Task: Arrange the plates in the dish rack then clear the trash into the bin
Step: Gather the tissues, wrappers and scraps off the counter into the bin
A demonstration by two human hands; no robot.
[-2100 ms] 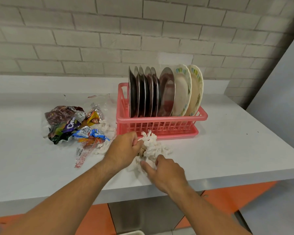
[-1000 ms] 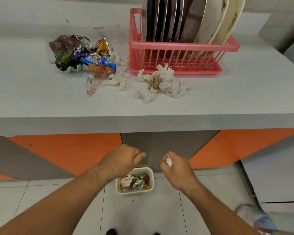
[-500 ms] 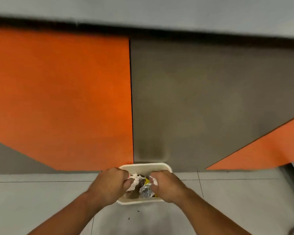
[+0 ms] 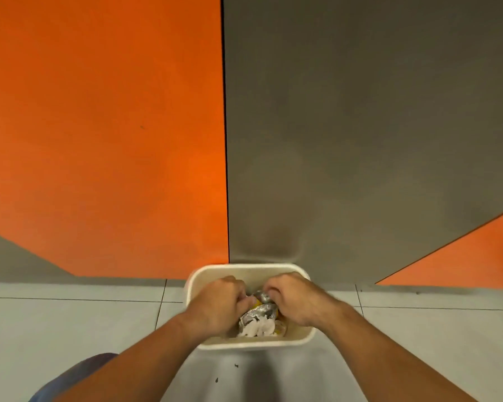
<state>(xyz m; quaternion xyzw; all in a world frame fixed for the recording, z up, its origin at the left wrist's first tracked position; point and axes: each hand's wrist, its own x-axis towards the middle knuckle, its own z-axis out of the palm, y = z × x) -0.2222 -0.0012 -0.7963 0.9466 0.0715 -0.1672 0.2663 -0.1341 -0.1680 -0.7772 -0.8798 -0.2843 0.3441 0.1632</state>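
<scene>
The bin (image 4: 246, 267) stands on the tiled floor (image 4: 70, 329), against a grey panel (image 4: 360, 126); an orange panel (image 4: 99, 140) rises behind it to the left. Both hands are inside the bin. The left hand (image 4: 219, 306) and right hand (image 4: 296, 300) curl their fingers down onto the trash (image 4: 257, 319), foil and tissue lying in the bin. Whether either hand grasps a piece I cannot tell.

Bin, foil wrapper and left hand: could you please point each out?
bin (image 4: 244, 267), head view, far rim.
foil wrapper (image 4: 256, 314), head view, crumpled middle.
left hand (image 4: 218, 303), head view, back of hand.
</scene>
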